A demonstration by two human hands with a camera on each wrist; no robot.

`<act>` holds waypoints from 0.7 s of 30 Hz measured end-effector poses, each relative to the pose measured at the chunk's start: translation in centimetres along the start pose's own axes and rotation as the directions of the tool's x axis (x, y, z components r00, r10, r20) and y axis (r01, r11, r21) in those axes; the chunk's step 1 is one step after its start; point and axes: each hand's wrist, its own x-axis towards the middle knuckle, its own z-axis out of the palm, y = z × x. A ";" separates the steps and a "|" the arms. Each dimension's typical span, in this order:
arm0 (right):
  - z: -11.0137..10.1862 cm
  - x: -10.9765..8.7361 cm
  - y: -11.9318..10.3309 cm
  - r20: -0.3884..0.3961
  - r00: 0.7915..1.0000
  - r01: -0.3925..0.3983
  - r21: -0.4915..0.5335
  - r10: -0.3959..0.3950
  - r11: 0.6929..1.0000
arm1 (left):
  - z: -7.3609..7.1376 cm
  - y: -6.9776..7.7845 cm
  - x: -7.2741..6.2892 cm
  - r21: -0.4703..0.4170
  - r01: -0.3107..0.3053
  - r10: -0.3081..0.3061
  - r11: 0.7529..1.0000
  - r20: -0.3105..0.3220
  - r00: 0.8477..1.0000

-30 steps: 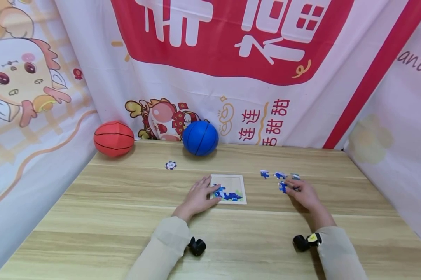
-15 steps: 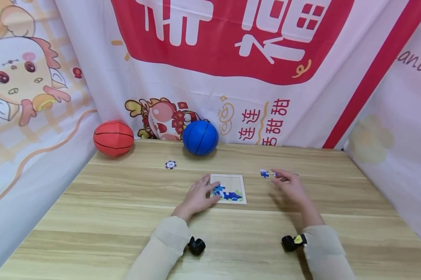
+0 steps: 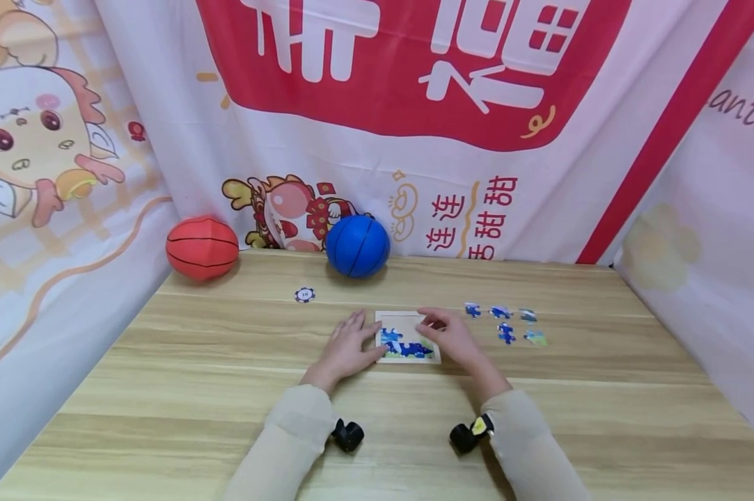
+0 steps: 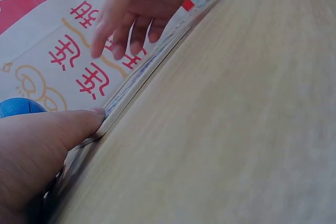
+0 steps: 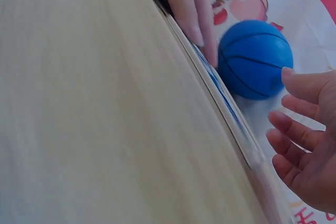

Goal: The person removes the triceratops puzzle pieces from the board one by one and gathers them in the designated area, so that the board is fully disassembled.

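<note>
A square jigsaw puzzle tray (image 3: pixel 408 361) with a pale rim lies on the table, blue and green pieces fitted along its lower and left part. My left hand (image 3: pixel 348 348) rests at its left side, fingers spread. In the left wrist view, the straight thumb (image 4: pixel 79 126) touches the tray's edge. Over the tray's right side hovers my right hand (image 3: pixel 457 339). Seen from the right wrist, its fingers (image 5: pixel 294 129) are loosely bent and apart from the thumb, with nothing between them. Several loose jigsaw pieces (image 3: pixel 506 333) lie to the right of the tray.
A blue ball (image 3: pixel 358 245) and a red ball (image 3: pixel 202 248) sit at the table's back edge against the printed curtain (image 3: pixel 539 202). A round chip marked 10 (image 3: pixel 304 295) lies left of the tray, beyond the left hand.
My right hand has moved left from the loose pieces to over the tray, uncovering those pieces. The left hand has stayed at the tray's left side, shifting only slightly.
</note>
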 end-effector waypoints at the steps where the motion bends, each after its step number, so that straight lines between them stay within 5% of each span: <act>1: 0.4 0.1 -0.1 0.008 1.000 -0.008 -0.003 0.008 1.000 | 0.0 0.0 0.0 0.006 0.004 -0.004 1.000 0.005 1.000; 7: 2.5 0.6 -0.3 0.011 0.999 0.043 -0.059 -0.042 0.997 | -0.3 0.3 0.1 0.023 0.005 -0.005 1.000 0.012 1.000; 11: 3.3 0.8 -0.3 0.023 0.994 0.109 -0.200 -0.107 0.974 | -0.3 0.3 0.1 0.017 0.001 -0.002 1.000 0.015 1.000; 16: 3.9 0.7 -0.5 0.027 0.997 0.072 -0.371 -0.067 0.926 | -0.1 0.1 0.2 0.016 0.001 -0.001 1.000 0.029 1.000; 21: 4.1 0.7 -0.7 0.021 0.998 0.059 -0.378 -0.055 0.924 | 0.0 0.0 0.2 0.011 0.010 -0.010 1.000 0.029 1.000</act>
